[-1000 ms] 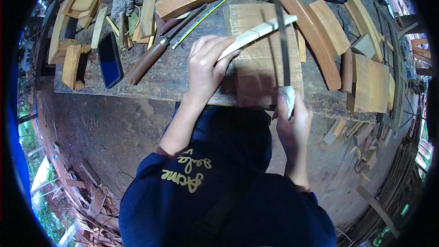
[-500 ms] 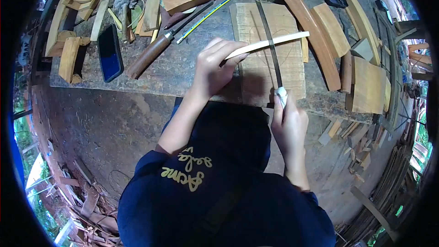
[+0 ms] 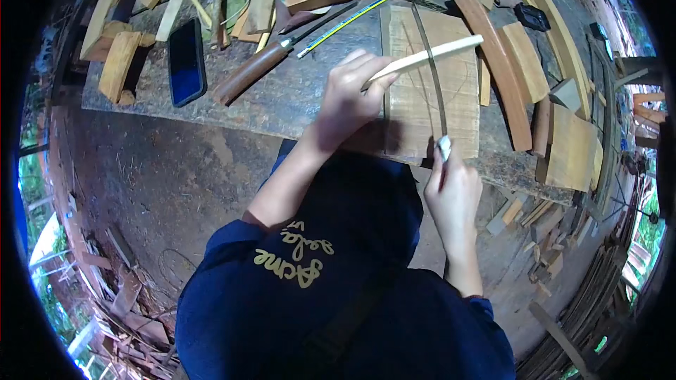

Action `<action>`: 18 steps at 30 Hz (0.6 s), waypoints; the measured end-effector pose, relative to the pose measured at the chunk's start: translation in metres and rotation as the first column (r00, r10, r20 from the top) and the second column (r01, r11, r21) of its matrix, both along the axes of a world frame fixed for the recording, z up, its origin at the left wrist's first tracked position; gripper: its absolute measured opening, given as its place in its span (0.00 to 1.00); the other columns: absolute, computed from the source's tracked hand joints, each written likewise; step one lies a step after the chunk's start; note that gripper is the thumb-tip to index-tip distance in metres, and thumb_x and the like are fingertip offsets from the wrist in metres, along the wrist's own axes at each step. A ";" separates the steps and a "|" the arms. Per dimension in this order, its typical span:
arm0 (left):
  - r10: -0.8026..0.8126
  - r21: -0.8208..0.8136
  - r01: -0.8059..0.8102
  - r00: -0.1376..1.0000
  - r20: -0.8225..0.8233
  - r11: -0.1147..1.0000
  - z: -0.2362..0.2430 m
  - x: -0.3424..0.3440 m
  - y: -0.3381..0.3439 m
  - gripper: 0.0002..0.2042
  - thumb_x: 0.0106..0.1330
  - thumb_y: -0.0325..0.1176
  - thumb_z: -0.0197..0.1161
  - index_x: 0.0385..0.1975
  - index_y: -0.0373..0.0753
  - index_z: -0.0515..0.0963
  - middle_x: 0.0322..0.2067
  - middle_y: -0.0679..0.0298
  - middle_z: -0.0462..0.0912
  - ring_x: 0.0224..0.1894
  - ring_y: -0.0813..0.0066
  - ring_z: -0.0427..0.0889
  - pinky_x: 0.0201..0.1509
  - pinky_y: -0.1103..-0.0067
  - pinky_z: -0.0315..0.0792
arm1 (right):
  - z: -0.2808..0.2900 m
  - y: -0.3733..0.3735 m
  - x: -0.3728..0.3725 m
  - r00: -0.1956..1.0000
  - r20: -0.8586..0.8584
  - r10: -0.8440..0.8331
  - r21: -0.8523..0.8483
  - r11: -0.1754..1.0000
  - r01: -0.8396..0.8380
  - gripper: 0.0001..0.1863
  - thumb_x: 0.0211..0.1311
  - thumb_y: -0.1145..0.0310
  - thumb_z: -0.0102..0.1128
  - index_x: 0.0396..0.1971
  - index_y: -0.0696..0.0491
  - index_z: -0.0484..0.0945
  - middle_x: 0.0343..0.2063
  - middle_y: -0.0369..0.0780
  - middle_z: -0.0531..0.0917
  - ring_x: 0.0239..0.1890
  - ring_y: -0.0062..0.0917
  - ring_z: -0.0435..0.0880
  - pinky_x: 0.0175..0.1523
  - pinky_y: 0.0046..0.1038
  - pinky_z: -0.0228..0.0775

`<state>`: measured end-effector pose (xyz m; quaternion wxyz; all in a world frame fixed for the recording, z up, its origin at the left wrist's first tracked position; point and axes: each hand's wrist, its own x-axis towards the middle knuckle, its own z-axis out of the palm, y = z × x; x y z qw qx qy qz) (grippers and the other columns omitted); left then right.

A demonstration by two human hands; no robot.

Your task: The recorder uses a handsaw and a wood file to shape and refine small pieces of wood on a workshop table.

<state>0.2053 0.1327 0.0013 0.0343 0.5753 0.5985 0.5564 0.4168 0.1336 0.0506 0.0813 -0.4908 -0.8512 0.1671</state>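
Fingers of the left hand [image 3: 355, 90] pinch one end of the strip [image 3: 454, 46], apparently freeing its length for the file [image 3: 438, 91] gripped by the right hand [image 3: 454, 188] with curled fingers.

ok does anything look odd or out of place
The phone looks out of place on a woodwork bench, lying between a block and a handled tool near the front edge. Nothing looks spilled.

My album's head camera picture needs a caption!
At the bench: left hand grips pale wooden strip, right hand grips slim dark tool.
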 end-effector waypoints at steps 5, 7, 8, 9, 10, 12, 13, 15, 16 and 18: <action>-0.091 0.011 0.092 0.994 -0.059 0.996 0.001 0.002 -0.003 0.05 0.56 0.21 0.67 0.32 0.32 0.83 0.27 0.54 0.83 0.30 0.60 0.81 0.36 0.73 0.74 | 0.004 0.009 -0.009 0.998 -0.053 0.022 0.035 0.999 -0.020 0.08 0.68 0.67 0.53 0.37 0.56 0.73 0.15 0.54 0.79 0.21 0.52 0.81 0.26 0.49 0.71; -0.107 0.023 0.108 0.992 -0.067 0.994 0.000 0.003 -0.003 0.06 0.55 0.21 0.67 0.33 0.32 0.83 0.28 0.55 0.84 0.30 0.60 0.81 0.37 0.73 0.74 | 0.003 0.005 -0.004 0.999 -0.053 0.013 0.025 1.000 -0.012 0.07 0.68 0.68 0.53 0.37 0.56 0.73 0.15 0.54 0.79 0.21 0.52 0.81 0.26 0.49 0.71; -0.114 0.031 0.116 0.991 -0.071 0.993 -0.001 0.004 -0.002 0.07 0.55 0.21 0.68 0.33 0.33 0.84 0.29 0.56 0.85 0.31 0.60 0.81 0.37 0.73 0.75 | 0.002 0.003 0.000 0.999 -0.050 0.001 0.018 1.000 0.000 0.07 0.67 0.68 0.54 0.37 0.57 0.73 0.15 0.54 0.79 0.21 0.52 0.81 0.26 0.49 0.71; -0.112 0.002 0.113 0.991 -0.073 0.994 -0.005 0.007 -0.001 0.07 0.55 0.25 0.69 0.33 0.34 0.84 0.29 0.57 0.85 0.32 0.61 0.81 0.40 0.72 0.74 | 0.002 0.001 0.003 0.999 -0.048 -0.011 0.012 1.000 0.012 0.07 0.67 0.68 0.54 0.37 0.57 0.73 0.15 0.54 0.78 0.21 0.52 0.81 0.26 0.50 0.71; -0.122 0.007 0.122 0.990 -0.067 0.992 -0.003 0.009 -0.001 0.07 0.55 0.25 0.69 0.33 0.34 0.84 0.29 0.57 0.85 0.32 0.61 0.81 0.40 0.72 0.74 | 0.002 0.000 0.006 0.999 -0.043 -0.032 0.003 0.999 0.032 0.07 0.67 0.69 0.54 0.37 0.58 0.73 0.15 0.54 0.78 0.22 0.52 0.82 0.26 0.50 0.71; -0.071 -0.048 0.062 0.974 -0.215 0.997 0.006 0.012 0.000 0.07 0.56 0.30 0.69 0.32 0.36 0.84 0.30 0.59 0.85 0.35 0.63 0.80 0.46 0.71 0.71 | 0.003 0.005 0.004 0.997 -0.052 -0.055 0.028 0.998 0.056 0.08 0.68 0.68 0.54 0.36 0.58 0.73 0.15 0.55 0.78 0.22 0.53 0.82 0.26 0.50 0.72; -0.078 -0.047 0.069 0.974 -0.212 0.997 0.013 0.014 0.000 0.07 0.56 0.30 0.69 0.32 0.36 0.84 0.30 0.59 0.85 0.35 0.63 0.80 0.46 0.71 0.71 | 0.002 0.008 0.002 0.996 -0.068 -0.065 0.045 0.997 0.068 0.09 0.68 0.67 0.54 0.36 0.59 0.72 0.15 0.55 0.79 0.22 0.53 0.82 0.27 0.50 0.72; 0.025 -0.051 -0.045 0.940 -0.341 0.998 0.027 0.019 0.003 0.10 0.57 0.34 0.68 0.36 0.38 0.83 0.32 0.61 0.84 0.39 0.64 0.79 0.49 0.70 0.69 | 0.004 0.013 -0.005 0.997 -0.042 -0.071 0.066 0.995 0.074 0.09 0.69 0.67 0.53 0.35 0.59 0.72 0.16 0.55 0.79 0.23 0.53 0.82 0.27 0.50 0.72; 0.023 -0.049 -0.042 0.941 -0.339 0.998 0.030 0.022 0.006 0.10 0.57 0.34 0.68 0.36 0.38 0.83 0.32 0.61 0.84 0.39 0.64 0.79 0.49 0.70 0.69 | 0.007 0.015 -0.010 0.998 -0.019 -0.066 0.087 0.994 0.068 0.10 0.69 0.66 0.52 0.35 0.59 0.72 0.16 0.56 0.79 0.23 0.54 0.82 0.27 0.50 0.72; 0.067 -0.125 -0.137 0.889 -0.453 0.983 0.033 0.031 0.015 0.12 0.59 0.35 0.66 0.41 0.39 0.81 0.32 0.63 0.82 0.40 0.63 0.79 0.48 0.70 0.70 | 0.010 0.018 -0.017 0.998 -0.033 -0.059 0.069 0.996 0.061 0.11 0.71 0.64 0.51 0.34 0.59 0.72 0.16 0.56 0.79 0.23 0.54 0.82 0.28 0.50 0.73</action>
